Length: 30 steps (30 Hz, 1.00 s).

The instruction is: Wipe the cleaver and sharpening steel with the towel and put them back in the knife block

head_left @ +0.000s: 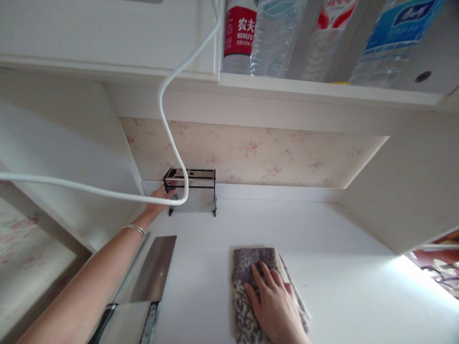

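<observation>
My left hand (162, 197) reaches to the back of the white counter (344, 267) and grips the left side of a metal knife rack (195, 191) that stands against the wall. A silver bracelet circles that wrist. My right hand (274, 301) lies flat with fingers spread on a grey and patterned cloth (247, 277) on the counter near the front. A cleaver (154, 270) with a wide steel blade lies on the counter beside my left forearm, and a second blade (125, 325) lies below it.
A white cable (168, 119) hangs from above and loops in front of the rack. Water bottles (276, 36) stand on the upper shelf. Floral wallpaper (258, 153) covers the back wall. White cabinet walls close in on both sides.
</observation>
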Each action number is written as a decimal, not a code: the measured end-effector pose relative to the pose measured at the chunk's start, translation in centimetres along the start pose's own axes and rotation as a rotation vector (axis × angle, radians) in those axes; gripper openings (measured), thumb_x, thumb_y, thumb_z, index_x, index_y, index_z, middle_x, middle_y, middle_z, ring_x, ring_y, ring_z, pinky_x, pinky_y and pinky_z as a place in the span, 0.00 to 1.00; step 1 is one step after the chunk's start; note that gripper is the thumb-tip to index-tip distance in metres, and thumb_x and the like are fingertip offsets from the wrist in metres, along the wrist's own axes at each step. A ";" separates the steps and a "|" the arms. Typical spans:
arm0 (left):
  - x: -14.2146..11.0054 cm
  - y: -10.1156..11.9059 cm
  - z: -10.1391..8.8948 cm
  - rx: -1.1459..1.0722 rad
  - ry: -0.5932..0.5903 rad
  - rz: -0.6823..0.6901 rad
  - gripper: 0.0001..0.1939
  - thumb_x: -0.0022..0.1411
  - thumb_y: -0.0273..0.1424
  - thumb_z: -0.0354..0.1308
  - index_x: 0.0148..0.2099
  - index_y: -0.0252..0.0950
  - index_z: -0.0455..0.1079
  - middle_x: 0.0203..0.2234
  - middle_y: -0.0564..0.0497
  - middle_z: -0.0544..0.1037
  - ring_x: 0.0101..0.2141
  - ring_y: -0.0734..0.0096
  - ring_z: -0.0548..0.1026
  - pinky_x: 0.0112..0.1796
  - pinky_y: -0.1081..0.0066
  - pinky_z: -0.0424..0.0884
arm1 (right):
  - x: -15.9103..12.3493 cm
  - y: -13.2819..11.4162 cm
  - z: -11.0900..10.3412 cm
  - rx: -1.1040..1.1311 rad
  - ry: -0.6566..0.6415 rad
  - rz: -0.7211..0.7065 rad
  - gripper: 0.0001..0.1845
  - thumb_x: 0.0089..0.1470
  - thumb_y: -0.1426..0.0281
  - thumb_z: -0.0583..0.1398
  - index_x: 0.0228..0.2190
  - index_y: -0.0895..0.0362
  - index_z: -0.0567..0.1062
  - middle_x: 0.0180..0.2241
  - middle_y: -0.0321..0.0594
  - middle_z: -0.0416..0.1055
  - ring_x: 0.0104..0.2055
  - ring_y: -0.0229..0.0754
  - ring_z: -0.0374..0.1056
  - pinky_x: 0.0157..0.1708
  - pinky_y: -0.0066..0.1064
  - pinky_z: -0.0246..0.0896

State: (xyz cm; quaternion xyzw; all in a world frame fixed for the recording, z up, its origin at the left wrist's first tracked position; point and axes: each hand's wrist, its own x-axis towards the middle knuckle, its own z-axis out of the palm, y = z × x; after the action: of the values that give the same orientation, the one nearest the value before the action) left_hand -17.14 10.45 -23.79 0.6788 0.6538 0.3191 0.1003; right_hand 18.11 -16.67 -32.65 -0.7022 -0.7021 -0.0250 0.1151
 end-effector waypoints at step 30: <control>-34.3 -2.4 2.6 0.139 0.165 0.194 0.17 0.62 0.30 0.47 0.54 0.38 0.62 0.50 0.42 0.71 0.48 0.60 0.73 0.43 0.65 0.73 | 0.6 -11.4 1.6 0.325 -0.078 -0.083 0.25 0.62 0.58 0.49 0.58 0.50 0.64 0.64 0.36 0.50 0.68 0.51 0.39 0.64 0.53 0.38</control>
State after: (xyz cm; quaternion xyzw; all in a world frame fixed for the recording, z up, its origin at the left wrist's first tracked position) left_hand -15.63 -21.18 -37.49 0.7155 0.6116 0.3359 -0.0323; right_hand 6.61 -15.88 -32.61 -0.6453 -0.7292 0.1114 0.1987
